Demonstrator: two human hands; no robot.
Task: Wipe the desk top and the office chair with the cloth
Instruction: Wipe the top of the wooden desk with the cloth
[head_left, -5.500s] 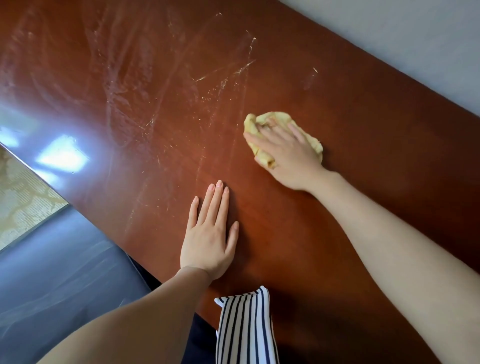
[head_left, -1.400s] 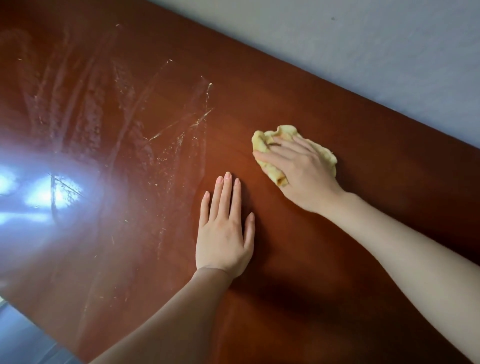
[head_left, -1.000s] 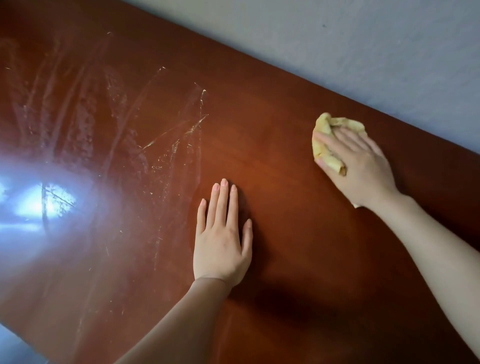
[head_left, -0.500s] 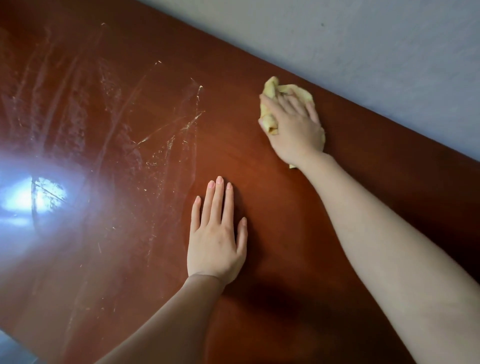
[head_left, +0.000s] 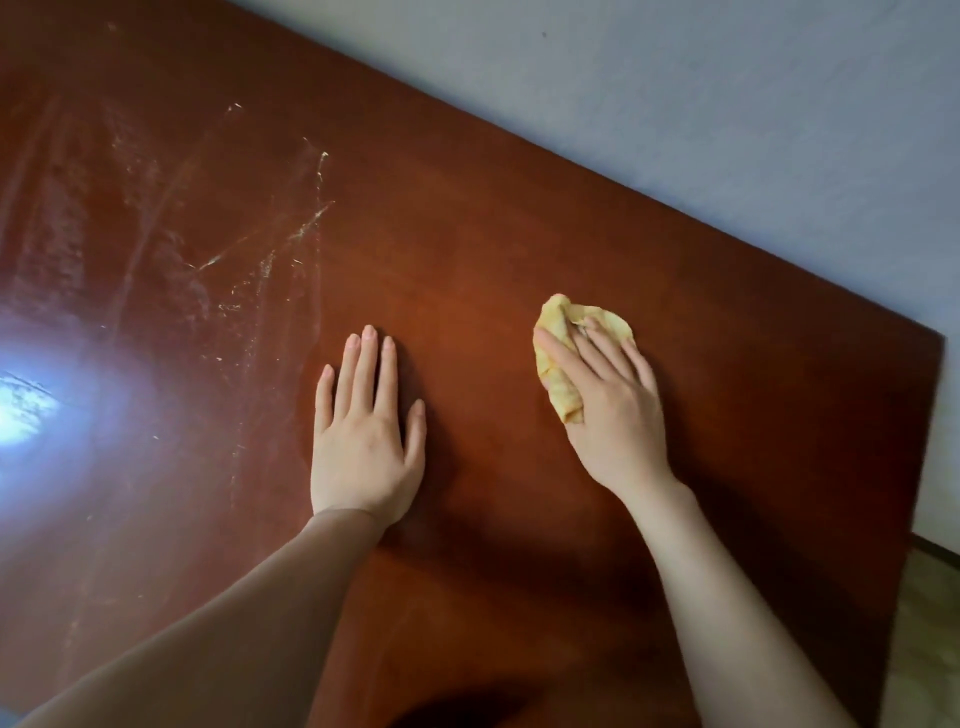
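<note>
Flattened under my right hand (head_left: 609, 415) is the cloth (head_left: 560, 339), a soft yellow wad, crumpled and lumpy. My fingers (head_left: 597, 358) lie nearly straight across its top, pressing it down rather than curling round it. A fold of the fabric bulges out along my index-finger side, and my thumb is hidden there. The wrist sits low and the bare forearm runs back toward my lower right.

Beneath the cloth is the desk top (head_left: 498, 244), a smooth, glossy sheet of reddish-brown wood with a straight far edge. Left of the cloth, apart from it, my left hand (head_left: 363, 436) rests palm-down on the wood. Its fingers are straight and close together, the thumb is set slightly out, and it holds nothing.

Further left of the cloth the sheen is broken by pale, dusty smears (head_left: 234, 254) in long streaks. Beyond them a bright white glare (head_left: 23, 405) sits on the polish. Behind the cloth, past the desk's far edge, stands a plain matte grey wall (head_left: 727, 114).
</note>
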